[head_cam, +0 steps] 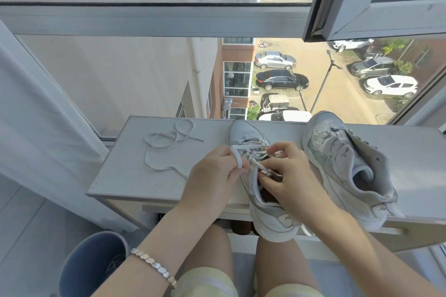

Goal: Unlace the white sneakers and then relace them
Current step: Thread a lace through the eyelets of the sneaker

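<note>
Head view. Risks first: may slide off under a hard tug, with the heel of the sneaker (pixel 270 214) past the near edge of the desk (pixel 135 176), above the knees; may also knot or twist the lace (pixel 251 146) if pulled before the lower crossing goes slack. Left hand (pixel 212 176), at 9 o'clock of the eyelets: fingers curled, pinching a loop of lace. Right hand (pixel 287 173), at 3 o'clock of them: fingers curled close, pinching a strand over the tongue. Sneaker itself at 6 o'clock on the desk: white, greyed with wear, toe toward 12, laced only in part. Second sneaker (pixel 350 169) at 3 o'clock: tipped sideways, eyelet rows seemingly bare, heel likewise over the edge. Loose lace (pixel 159 144) at 10 o'clock, coiled flat, well apart from both.
</note>
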Action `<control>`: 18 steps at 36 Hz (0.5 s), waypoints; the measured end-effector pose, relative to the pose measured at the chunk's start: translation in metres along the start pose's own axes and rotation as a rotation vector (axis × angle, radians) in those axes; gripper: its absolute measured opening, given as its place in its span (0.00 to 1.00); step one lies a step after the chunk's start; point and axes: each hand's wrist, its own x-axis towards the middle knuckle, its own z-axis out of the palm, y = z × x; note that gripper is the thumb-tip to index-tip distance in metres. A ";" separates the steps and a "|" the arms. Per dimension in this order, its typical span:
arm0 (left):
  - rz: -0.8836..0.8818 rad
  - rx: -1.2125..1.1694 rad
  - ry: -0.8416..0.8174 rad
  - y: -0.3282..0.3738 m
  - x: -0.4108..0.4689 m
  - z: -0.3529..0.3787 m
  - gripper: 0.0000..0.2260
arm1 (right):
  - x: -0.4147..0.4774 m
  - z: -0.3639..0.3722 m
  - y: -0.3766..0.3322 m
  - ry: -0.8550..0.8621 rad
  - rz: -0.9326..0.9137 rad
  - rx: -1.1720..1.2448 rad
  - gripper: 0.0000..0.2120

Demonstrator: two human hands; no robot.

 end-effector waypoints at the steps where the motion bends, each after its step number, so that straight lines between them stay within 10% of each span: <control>1: 0.020 0.017 -0.001 0.001 0.000 -0.001 0.04 | 0.000 0.000 0.000 -0.001 -0.003 -0.004 0.06; 18: -0.396 -0.549 -0.027 0.011 -0.004 0.007 0.11 | -0.001 0.002 0.003 0.059 -0.004 0.163 0.07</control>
